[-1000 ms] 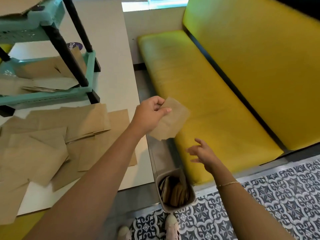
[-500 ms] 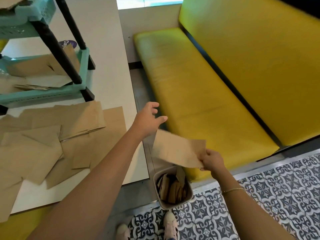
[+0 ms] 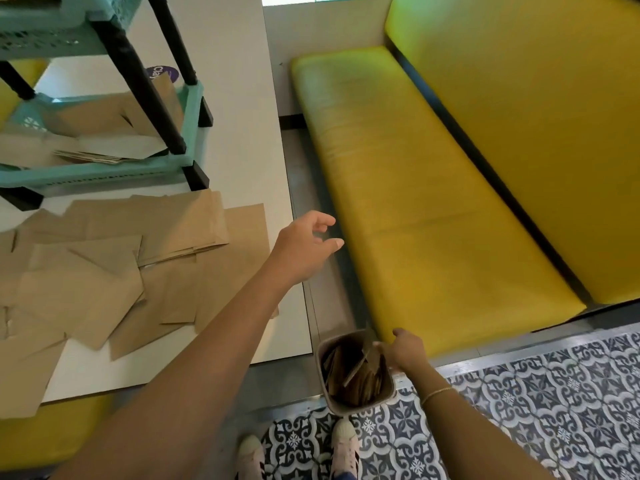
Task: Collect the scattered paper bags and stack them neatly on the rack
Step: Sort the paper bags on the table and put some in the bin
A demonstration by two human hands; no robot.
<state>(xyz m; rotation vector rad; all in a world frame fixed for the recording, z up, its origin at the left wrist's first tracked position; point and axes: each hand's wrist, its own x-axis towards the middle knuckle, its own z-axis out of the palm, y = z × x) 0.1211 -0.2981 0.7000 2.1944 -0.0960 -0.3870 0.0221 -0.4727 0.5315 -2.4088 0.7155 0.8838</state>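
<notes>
Paper bags: flat, brown, crinkly, piled on the white table.
Rack: teal plastic, black legs, more bags inside.
Left hand: fingers spread, empty.
Right hand: pinches a bag over the small bin.
Sticker: purple, reads "Clay".

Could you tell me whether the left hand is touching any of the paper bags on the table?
Apart. In the head view, the left hand hangs open past the table edge, over the gap beside the bench; the nearest paper bags lie to its left with bare tabletop showing between.
</notes>
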